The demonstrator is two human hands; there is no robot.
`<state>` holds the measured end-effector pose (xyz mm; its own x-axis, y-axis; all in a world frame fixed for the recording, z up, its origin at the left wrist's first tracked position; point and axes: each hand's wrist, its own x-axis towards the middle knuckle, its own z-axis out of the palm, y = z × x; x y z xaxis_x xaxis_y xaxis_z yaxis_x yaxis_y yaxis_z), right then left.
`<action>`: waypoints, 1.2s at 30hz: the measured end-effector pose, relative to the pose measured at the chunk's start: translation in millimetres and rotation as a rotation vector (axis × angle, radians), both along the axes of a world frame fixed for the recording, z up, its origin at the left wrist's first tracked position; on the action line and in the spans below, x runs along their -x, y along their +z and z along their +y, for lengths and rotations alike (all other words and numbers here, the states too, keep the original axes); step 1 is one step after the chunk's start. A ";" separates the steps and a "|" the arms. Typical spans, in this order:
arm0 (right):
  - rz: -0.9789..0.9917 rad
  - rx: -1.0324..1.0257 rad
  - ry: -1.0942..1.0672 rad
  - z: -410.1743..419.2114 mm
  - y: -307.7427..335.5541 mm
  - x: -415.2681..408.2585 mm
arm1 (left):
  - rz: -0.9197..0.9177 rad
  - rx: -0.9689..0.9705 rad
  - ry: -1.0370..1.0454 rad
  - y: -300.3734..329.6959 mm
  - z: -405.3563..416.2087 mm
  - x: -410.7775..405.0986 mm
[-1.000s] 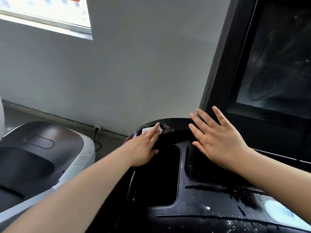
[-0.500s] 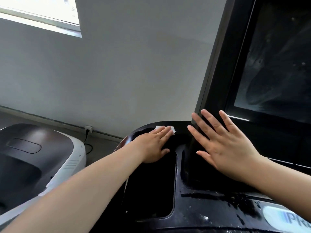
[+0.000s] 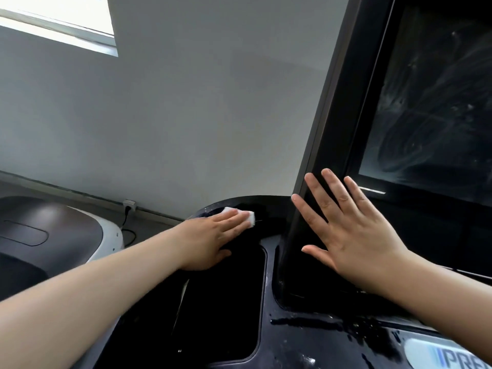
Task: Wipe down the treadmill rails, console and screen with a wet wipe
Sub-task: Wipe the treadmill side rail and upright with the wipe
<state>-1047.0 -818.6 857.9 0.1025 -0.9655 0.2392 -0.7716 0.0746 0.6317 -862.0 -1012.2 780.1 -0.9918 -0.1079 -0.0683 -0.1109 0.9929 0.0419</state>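
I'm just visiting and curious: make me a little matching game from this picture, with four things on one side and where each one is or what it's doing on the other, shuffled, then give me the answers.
Things:
1. wet wipe
2. right hand
3. screen
4. wall socket

Places or states:
A. low on the grey wall, with a cable hanging from it
B. fingers spread and straight, in front of the dark frame below the screen
C. under the fingers of the left hand, on the curved top edge of the console
D. dark glass with pale smear marks, upper right

Pairs: 1-C, 2-B, 3-D, 4-A
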 end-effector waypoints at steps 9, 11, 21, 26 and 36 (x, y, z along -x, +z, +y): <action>0.027 0.001 -0.006 0.4 2.3 0.5 | 0.085 0.037 -0.019 9.9 33.2 70.1; 0.031 0.003 -0.007 1.0 1.8 0.8 | 0.050 0.074 -0.029 2.8 25.5 52.5; 0.034 0.015 -0.035 -3.0 -1.4 -1.4 | 0.083 -0.001 0.000 8.7 10.7 57.1; 0.045 -0.001 -0.047 -2.9 -0.7 -4.2 | 0.088 -0.051 0.050 11.7 10.8 91.3; 0.050 -0.005 -0.058 -0.1 1.4 -0.2 | 0.086 -0.111 0.117 8.6 -2.0 78.0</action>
<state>-1046.8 -818.8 859.3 0.0580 -0.9714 0.2301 -0.7337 0.1148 0.6697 -940.0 -1014.2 788.7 -0.9755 -0.2199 -0.0011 -0.2171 0.9622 0.1646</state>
